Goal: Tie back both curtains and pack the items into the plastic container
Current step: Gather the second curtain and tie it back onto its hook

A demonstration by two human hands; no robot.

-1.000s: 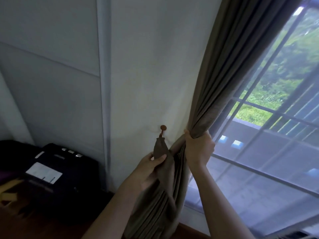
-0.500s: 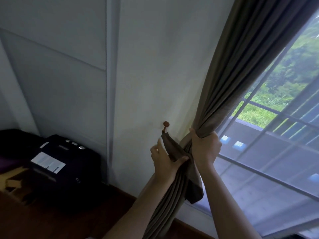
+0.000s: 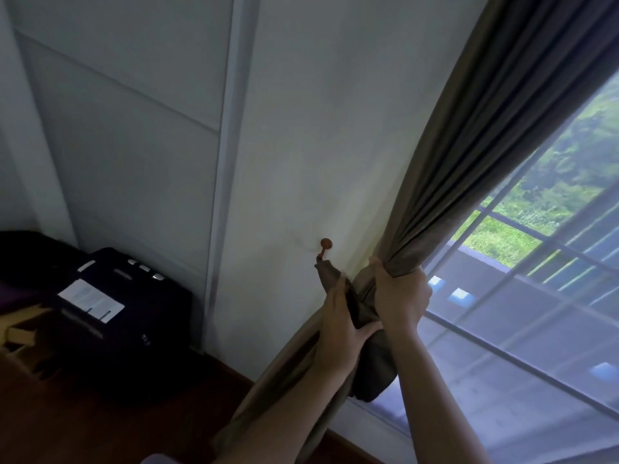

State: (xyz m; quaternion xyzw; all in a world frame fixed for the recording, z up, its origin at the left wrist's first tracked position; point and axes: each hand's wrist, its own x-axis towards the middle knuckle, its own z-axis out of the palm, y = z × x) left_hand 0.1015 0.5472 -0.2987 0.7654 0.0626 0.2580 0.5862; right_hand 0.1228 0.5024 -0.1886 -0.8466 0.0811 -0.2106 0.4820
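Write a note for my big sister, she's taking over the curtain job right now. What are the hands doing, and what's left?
Left hand: closed on the tieback strap, which hangs from the wall hook.
Right hand: gripping the gathered curtain tight, beside the window.
Done: this curtain is bunched next to the hook.
Left: wrap the strap around the bunch and fasten it, tie the other curtain, then pack the items. The plastic container and items are out of view; only a dark case sits on the floor.
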